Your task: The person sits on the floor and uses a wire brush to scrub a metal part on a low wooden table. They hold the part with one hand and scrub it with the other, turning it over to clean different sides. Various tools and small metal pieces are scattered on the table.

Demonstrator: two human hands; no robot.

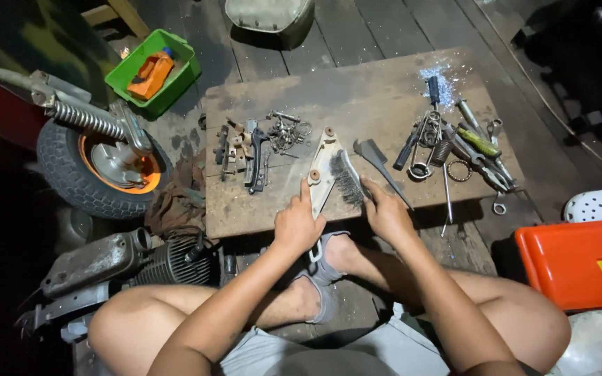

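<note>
I see one pale, flat, elongated metal bracket (323, 167) with rusty round bushings at its top end and midway along it. It lies on the worn wooden board (384, 97) in front of my crossed legs, its narrow lower end toward me. My left hand (297, 224) is clenched on that lower end, thumb laid up along the plate. My right hand (387, 212) is closed around the handle of one wire brush (347, 178); its dark bristles rest against the bracket's right edge, just beyond my fingers. Both hands are close together at the near edge of the board. One cluster of dark small parts (252, 150) lies left of the bracket; one pile of springs, wrenches and screwdrivers (454, 143) lies right. One green plastic bin (153, 69) and one orange case (580, 261) sit off the board.
</note>
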